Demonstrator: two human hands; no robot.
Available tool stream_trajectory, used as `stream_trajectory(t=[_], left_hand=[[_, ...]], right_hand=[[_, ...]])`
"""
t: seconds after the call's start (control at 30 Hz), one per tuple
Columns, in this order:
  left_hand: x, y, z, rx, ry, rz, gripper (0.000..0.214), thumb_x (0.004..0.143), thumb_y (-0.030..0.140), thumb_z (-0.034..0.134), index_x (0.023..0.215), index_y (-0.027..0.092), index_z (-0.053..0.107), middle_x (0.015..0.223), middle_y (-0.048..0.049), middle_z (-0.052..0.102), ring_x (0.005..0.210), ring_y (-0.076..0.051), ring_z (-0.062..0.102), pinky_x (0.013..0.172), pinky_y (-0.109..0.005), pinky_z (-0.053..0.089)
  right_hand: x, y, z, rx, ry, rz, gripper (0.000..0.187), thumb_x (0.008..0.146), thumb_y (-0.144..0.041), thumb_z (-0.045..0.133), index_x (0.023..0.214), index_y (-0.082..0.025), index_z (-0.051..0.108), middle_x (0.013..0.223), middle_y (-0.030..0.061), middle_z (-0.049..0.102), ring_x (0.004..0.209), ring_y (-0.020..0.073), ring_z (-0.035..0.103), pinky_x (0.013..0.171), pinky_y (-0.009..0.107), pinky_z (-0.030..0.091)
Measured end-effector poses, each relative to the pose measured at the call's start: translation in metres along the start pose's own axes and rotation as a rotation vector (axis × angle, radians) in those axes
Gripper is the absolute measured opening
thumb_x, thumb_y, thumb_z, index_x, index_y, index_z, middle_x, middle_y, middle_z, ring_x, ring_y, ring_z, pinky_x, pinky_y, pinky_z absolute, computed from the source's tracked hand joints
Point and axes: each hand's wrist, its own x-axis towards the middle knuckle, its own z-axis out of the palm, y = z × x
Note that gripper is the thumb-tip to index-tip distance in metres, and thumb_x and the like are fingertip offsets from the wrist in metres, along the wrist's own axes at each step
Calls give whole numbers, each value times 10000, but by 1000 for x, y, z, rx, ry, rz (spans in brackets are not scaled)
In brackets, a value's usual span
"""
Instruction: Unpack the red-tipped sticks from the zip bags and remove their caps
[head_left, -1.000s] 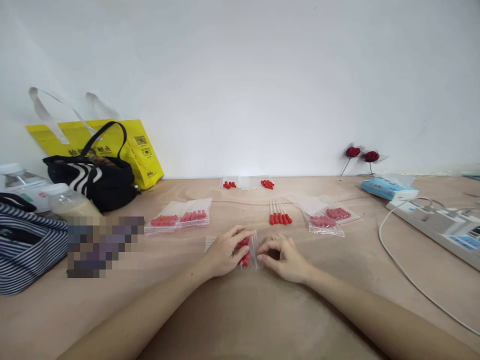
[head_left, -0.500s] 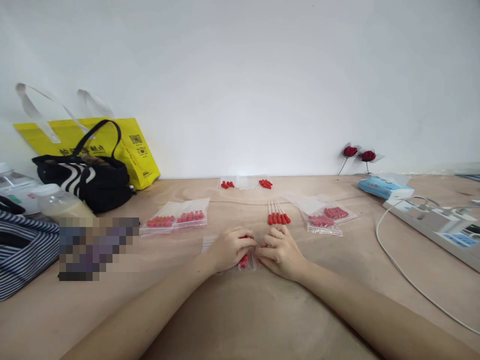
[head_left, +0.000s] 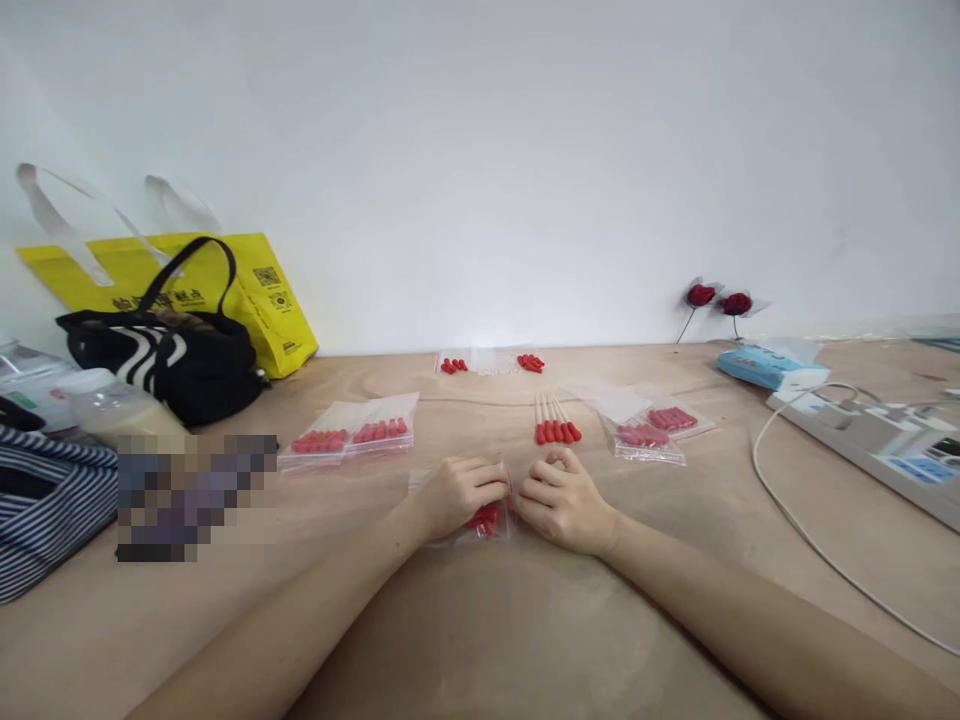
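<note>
A clear zip bag (head_left: 501, 530) with red-tipped sticks inside lies flat on the table, partly covered by my left hand (head_left: 463, 495). The fingers of that hand are closed over the bag near its right-hand edge. Close beside it, my right hand (head_left: 564, 502) is curled, with its fingertips pinched at the same edge; the exact grip is partly hidden. Just beyond my right hand lies a small fan of loose red-tipped sticks (head_left: 557, 433), pale shafts pointing away. Filled zip bags lie to the left (head_left: 381, 430) and to the right (head_left: 651, 440).
Near the wall lie two groups of red pieces (head_left: 454, 366) on clear plastic. A black bag (head_left: 161, 360), a yellow bag (head_left: 281, 300) and a bottle (head_left: 124, 410) stand left. On the right are a tissue pack (head_left: 769, 367), a power strip (head_left: 892, 450) and a white cable (head_left: 795, 540).
My left fingers have come down flatter over the bag, covering red tips that showed between them. My right fingers have curled slightly at the bag's edge. The view has shifted a little.
</note>
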Motion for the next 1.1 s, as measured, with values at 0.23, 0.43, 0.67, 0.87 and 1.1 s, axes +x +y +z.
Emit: stream_trajectory(t=[0.23, 0.43, 0.67, 0.87, 1.1], left_hand=[[5, 2, -9, 64, -150, 108, 240, 892, 136, 361, 760, 160, 559, 816, -3, 643, 777, -124, 568, 627, -221, 426], [5, -1, -17, 40, -280, 88, 210, 883, 131, 371, 782, 164, 552, 901, -3, 641, 824, -134, 572, 615, -216, 440], [-12, 4, -19, -205, -183, -287, 300, 883, 195, 374, 1174, 199, 448, 1237, -71, 495, 1099, -168, 489, 908, -304, 420], [-37, 17, -32, -410, -262, -529, 481, 831, 333, 477, 1283, 236, 344, 1312, -63, 435, 1210, -209, 387, 992, -392, 349], [-38, 17, -29, -493, -227, -554, 411, 846, 304, 456, 1250, 260, 391, 1287, -30, 469, 1187, -179, 415, 988, -363, 348]], right_hand=[[-2, -2, 1, -23, -90, -119, 341, 890, -80, 318, 620, -181, 500, 583, -25, 470, 669, 113, 386, 706, 323, 237], [-1, 2, -3, -22, -162, -136, 344, 907, -73, 278, 684, -189, 513, 653, -26, 512, 732, 105, 416, 741, 325, 235], [-7, 10, -6, 172, -230, 37, 257, 856, -161, 392, 652, -171, 547, 655, 8, 523, 689, 133, 391, 686, 319, 270], [-8, 12, -12, 538, -354, 306, 172, 810, -272, 470, 832, -189, 620, 813, 32, 574, 756, 147, 445, 722, 327, 302], [-6, 7, -3, 610, -354, 564, 149, 774, -225, 544, 868, -250, 657, 766, 3, 598, 749, 142, 482, 730, 313, 314]])
